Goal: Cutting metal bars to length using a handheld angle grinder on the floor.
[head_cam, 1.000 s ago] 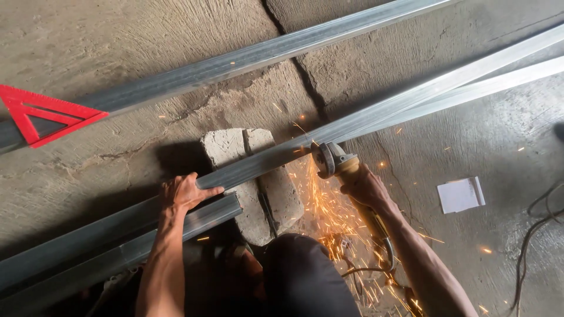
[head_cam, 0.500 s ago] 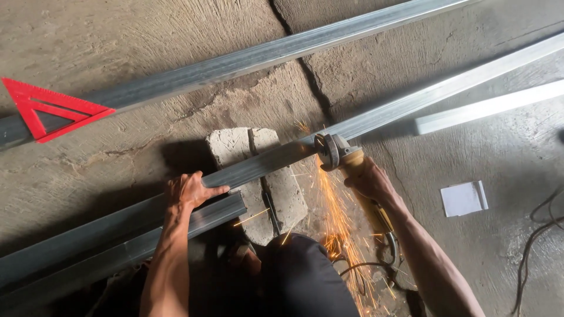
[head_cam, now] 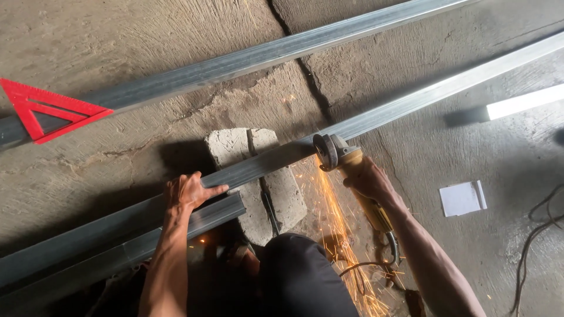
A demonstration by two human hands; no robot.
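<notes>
Left hand (head_cam: pixel 187 192) clamps the tube (head_cam: pixel 376 114) at nine o'clock; right hand (head_cam: pixel 369 181) grips the grinder (head_cam: pixel 346 163) (sparks flying), mid-cut; steady pressure needed.

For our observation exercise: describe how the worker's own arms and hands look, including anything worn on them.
Both arms are bare to the frame's lower edge: no sleeves show. The left hand and right hand wear no gloves, and no rings, watch or bands are visible. The forearms look lean and sinewy.

Dim daylight from the right, soft shadows, sharp focus, glare on right tube (head_cam: pixel 520 104)
</notes>
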